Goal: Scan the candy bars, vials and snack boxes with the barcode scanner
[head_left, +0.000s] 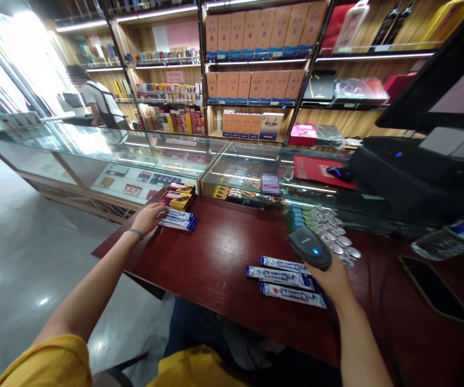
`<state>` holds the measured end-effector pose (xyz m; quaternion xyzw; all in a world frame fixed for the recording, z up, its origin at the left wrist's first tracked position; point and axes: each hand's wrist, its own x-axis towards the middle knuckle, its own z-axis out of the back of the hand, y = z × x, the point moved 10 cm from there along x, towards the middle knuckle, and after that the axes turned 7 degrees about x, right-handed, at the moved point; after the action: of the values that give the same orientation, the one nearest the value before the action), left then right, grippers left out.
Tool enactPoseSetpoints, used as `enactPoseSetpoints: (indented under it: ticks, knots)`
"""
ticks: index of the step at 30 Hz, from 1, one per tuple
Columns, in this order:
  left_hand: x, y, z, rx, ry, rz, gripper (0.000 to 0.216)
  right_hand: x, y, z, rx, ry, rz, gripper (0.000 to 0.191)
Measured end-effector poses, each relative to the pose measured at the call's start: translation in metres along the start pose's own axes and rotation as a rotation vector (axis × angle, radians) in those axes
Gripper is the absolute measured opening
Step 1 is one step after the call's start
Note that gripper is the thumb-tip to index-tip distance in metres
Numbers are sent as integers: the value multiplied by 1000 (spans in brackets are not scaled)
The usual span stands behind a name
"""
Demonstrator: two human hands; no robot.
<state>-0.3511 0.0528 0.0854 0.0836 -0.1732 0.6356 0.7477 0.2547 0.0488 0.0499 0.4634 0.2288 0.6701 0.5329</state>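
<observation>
My left hand [148,219] is at the left part of the wooden counter, its fingers closed at the near end of a small pile of blue-and-white stick packets [180,219]. Just behind that pile stand yellow-and-dark-red snack packs [179,197]. In my right hand [334,279] is a dark handheld barcode scanner [310,248] with a lit blue light. Below the scanner, several more blue-and-white stick packets [282,276] lie side by side on the counter, one with a red mark. My right fingers are mostly hidden under the scanner.
Rows of small silver-topped containers [336,236] stand right of the scanner. Further right are a phone [437,287], a plastic bottle [449,239] and a dark register [413,166]. Glass display cases [159,161] border the counter behind. Another person [101,102] stands far left.
</observation>
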Motion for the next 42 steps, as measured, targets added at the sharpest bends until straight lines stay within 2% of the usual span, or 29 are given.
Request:
enactPoseSetpoints:
  ticks: [10,14,20,24,30,35,39,42]
  knots:
    - [3,-10,4,-62,-20,16,27,-2,-1,2,18,-3,-1,52]
    - [5,-33,13,-93,-83,13,28,-2,1,2,20,-2,2,54]
    - [23,-118,11,-226,-82,-140,28,-4,6,9,59,-39,-27,63]
    - [40,-177,1,-343,-55,-206,26,-3,17,14,89,-55,4,59]
    - [57,-263,-19,-507,-21,-293,23,-3,20,19,121,-48,8,60]
    - [55,-338,-44,-573,62,-407,22,-4,22,27,114,-59,30,57]
    - [50,-381,-63,-601,141,-479,23,-3,24,36,101,-78,24,51]
    - [46,-398,-74,-597,209,-503,26,-5,25,46,72,-101,4,49]
